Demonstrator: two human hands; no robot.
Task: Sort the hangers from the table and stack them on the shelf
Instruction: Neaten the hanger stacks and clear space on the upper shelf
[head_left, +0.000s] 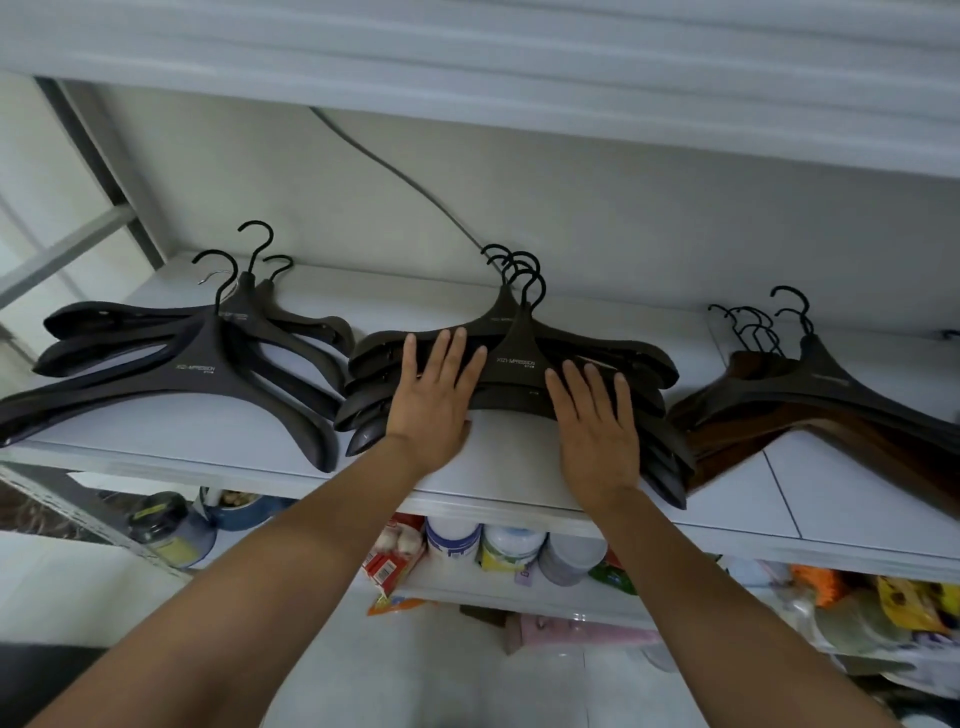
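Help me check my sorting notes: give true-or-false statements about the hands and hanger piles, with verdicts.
1. The left hand and the right hand both lie flat on the middle pile. True.
2. The shelf holds two piles of hangers. False: three, counting a left pile and a right pile.
3. The right pile includes brown hangers. True.
4. The left hand grips a hook. False: its straight fingers lie on the hanger arms.
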